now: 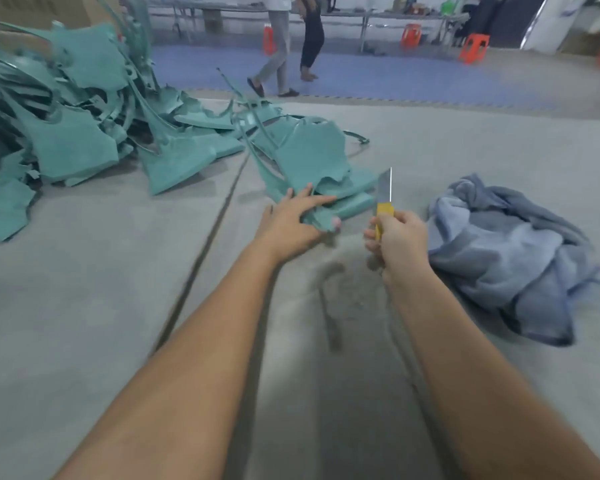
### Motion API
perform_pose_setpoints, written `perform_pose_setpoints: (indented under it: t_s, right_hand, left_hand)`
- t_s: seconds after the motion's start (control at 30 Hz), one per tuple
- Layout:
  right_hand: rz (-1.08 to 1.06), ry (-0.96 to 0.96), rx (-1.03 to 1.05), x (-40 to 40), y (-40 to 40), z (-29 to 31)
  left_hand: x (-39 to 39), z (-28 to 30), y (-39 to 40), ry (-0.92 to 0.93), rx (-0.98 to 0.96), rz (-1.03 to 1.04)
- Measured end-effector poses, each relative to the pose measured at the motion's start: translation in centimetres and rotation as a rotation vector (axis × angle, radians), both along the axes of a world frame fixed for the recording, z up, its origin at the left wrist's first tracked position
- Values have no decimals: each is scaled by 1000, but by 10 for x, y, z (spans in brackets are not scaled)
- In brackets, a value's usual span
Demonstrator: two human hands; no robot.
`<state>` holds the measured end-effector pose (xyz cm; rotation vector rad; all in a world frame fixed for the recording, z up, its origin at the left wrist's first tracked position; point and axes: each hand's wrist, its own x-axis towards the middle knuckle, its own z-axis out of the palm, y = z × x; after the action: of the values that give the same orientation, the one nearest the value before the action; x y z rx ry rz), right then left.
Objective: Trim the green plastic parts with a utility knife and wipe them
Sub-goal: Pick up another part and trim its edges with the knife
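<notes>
Grey concrete floor (84, 306) is spread beneath both hands. One green plastic part (309, 157) is gripped at its near edge by the left hand (293, 220); a yellow utility knife (384, 202) is clasped blade-up in the right hand (395, 237), just beside it. A blue cloth (510, 258) is heaped right of that hand, more green parts (70, 133) piled far left.

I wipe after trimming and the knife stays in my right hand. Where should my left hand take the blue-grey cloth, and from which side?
Probably the raised, bunched fold at the top of the blue-grey cloth, pinched from above. It lies crumpled in a loose heap on the floor, so its ridges stand up, while the flat edges hug the concrete. The left hand must cross over; the right hand holds the utility knife, blade up.
</notes>
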<state>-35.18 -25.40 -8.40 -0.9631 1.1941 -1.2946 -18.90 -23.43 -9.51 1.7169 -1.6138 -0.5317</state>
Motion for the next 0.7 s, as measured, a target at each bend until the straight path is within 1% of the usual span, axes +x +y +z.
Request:
perform_pose_setpoints:
  t_s: [0.03, 0.07, 0.13, 0.17, 0.23, 0.27, 0.33, 0.37, 0.4, 0.43, 0.5, 0.53, 0.6, 0.63, 0.7]
  right_hand:
    - [-1, 51, -30, -6, 3, -1]
    - [7, 78, -54, -9, 7, -1]
    - [58, 92, -98, -7, 17, 0]
    - [91, 116, -127, -5, 22, 1]
    - [160, 254, -208, -2, 30, -2]
    - [185, 355, -253, -2, 32, -5]
    - [213, 503, -316, -4, 35, -9]
    - [213, 509, -330, -5, 36, -10]
    - [201, 480, -335, -6, 37, -11]
    - [178, 432, -329, -8, 37, -11]
    - [132, 311, -283, -12, 37, -9]
    - [117, 255, -248, -14, 36, -8]
    - [86, 154, -171, -18, 32, -6]
    - [75, 111, -139, -19, 31, -5]
    - [76, 77, -100, -20, 29, -3]
  left_hand:
    - [-3, -1, 5, 171, -109, 55]
    - [-6, -2, 12, 253, -183, 141]
    - [-9, -5, 26, 314, -250, 363]
    - [-10, -7, 34, 418, -282, 457]
    - [-10, -6, 49, 719, -324, 590]
    - [-8, -5, 55, 802, -343, 605]
    - [-7, -2, 64, 894, -387, 525]
    - [-5, -1, 67, 930, -399, 446]
    - [-4, 1, 71, 932, -386, 354]
    - [-3, 3, 73, 890, -343, 249]
    - [-2, 5, 77, 809, -165, 33]
    - [-4, 7, 78, 805, -58, -51]
    - [-6, 10, 78, 780, 79, -99]
    - [-7, 11, 77, 794, 103, -75]
    - [-7, 14, 75, 880, 107, 21]
